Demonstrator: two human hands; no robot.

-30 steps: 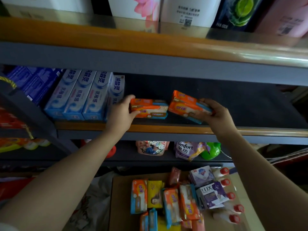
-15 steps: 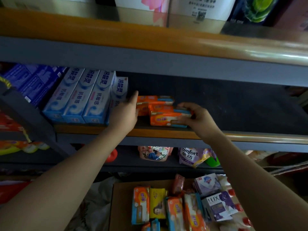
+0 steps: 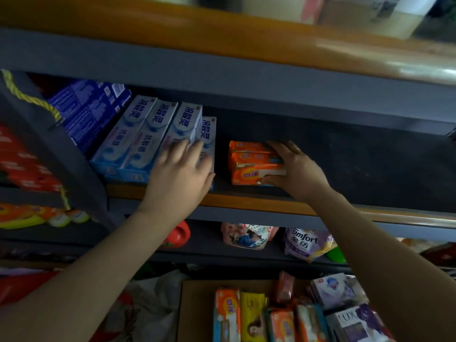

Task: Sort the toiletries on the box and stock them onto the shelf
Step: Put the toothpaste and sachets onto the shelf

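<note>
At the bottom of the frame, nearest the camera, a cardboard box [image 3: 197, 312] is carrying the toiletries not yet stocked: an orange-and-blue soap pack [image 3: 226, 314] is lying at lower centre, a yellow pack [image 3: 253, 317] is touching its right side, further orange packs [image 3: 296, 324] are sitting to the right of that, and a LUX box [image 3: 355, 322] is lying at lower right, with a pale purple soap box [image 3: 330, 290] just behind it.

Both forearms are reaching up from the lower corners toward the middle shelf [image 3: 246, 202]. In the gap below that shelf, a Comfort pouch [image 3: 304, 243] is sitting at right of centre.

On the shelf, the right hand [image 3: 299, 172] is gripping a stack of orange soap bars [image 3: 254, 164] at centre frame: its fingers [image 3: 278, 146] are curling over the top of the stack and its thumb is pressing the lower right corner of the front bar. A ring is showing on one finger.

The left hand [image 3: 180, 178] is resting, fingers straight and slightly spread, against the front of the toothpaste boxes [image 3: 148, 137], which are standing in a row at left of centre, just apart from the soap stack. The fingertips are blurred, so whether they are pushing cannot be told. Dark blue boxes [image 3: 91, 109] are sitting further back at upper left.
</note>
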